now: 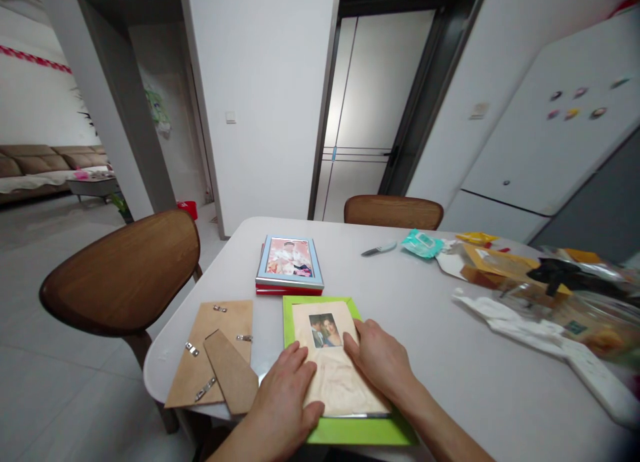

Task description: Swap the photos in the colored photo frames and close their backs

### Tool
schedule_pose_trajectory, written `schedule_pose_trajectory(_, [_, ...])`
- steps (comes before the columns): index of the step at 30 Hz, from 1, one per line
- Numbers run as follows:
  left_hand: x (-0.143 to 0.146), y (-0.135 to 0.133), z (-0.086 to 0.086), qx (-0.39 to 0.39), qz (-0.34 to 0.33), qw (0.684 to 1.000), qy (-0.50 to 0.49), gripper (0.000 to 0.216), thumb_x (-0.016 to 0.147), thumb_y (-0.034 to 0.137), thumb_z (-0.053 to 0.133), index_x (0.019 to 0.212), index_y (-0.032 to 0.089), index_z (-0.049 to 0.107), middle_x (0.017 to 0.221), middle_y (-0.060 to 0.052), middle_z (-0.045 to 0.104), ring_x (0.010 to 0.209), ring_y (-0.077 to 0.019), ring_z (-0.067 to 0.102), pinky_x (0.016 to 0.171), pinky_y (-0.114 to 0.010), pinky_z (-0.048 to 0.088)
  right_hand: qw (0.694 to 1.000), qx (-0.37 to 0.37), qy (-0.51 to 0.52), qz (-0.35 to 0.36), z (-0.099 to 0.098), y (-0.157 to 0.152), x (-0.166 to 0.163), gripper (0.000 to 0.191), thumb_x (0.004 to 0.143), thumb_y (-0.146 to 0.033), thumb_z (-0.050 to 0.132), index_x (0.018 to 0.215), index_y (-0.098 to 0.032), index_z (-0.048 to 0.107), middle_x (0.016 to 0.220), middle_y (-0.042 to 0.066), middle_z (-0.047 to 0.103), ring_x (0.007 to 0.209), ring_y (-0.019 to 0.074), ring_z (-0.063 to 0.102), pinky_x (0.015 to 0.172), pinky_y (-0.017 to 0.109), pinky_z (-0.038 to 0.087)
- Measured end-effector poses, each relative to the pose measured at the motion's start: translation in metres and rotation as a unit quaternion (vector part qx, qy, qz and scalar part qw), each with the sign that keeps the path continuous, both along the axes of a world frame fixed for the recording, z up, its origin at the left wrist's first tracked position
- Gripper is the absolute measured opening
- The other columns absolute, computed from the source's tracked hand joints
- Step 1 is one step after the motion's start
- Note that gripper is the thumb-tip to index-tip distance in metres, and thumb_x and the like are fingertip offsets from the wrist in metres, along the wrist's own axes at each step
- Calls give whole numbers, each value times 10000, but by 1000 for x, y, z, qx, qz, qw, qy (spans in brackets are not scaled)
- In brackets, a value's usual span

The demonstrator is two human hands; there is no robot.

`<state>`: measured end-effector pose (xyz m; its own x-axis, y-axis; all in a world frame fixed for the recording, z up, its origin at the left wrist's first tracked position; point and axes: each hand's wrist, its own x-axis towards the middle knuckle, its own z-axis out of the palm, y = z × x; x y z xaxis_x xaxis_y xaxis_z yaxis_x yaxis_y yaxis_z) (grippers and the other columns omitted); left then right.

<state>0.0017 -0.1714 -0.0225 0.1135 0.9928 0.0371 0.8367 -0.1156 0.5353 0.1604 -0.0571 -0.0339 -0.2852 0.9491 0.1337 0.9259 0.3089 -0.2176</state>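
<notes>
A cream photo sheet with a small picture of two people lies over a lime-green picture frame at the table's near edge. My left hand rests along the sheet's left side, fingers laid out and thumb apart. On the opposite side, my right hand grips the sheet's edge, its thumb on top and its fingers curled at the border. To the left lies a brown frame backboard with metal clips and a fold-out stand.
Beyond the green frame is a stack of framed pictures, light blue on top of red. A small knife and a teal packet lie farther back. Packaging and a clear container crowd the right side. Wooden chairs stand around the white table.
</notes>
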Motion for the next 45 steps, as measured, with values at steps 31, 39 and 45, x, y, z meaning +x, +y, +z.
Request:
schedule_pose_trajectory(31, [-136,-64,-20,-2,194,976,102,720,553,308,664,1204,128,415,1331,-156,321,1222,-273,286,1003,-392,261,945,-37,86,312,18,-81,-129,407,638,-454,557,952,-196,564,927,82,560,873,242,456,776,378,314])
schedule_pose_trajectory(39, [-141,-74,-23,67,165,980,89,579,622,261,631,1170,203,453,1301,-100,391,1179,-249,368,968,-391,321,920,-121,221,302,18,-90,-133,386,584,-198,545,968,-181,519,942,56,456,838,167,477,749,271,403])
schedule_pose_trajectory(45, [-95,-60,14,163,126,975,79,571,635,318,631,1168,209,458,1296,-100,398,1175,-258,371,965,-388,335,912,-89,262,304,63,-80,-78,258,610,-152,525,859,-205,571,888,35,464,823,152,479,759,272,409])
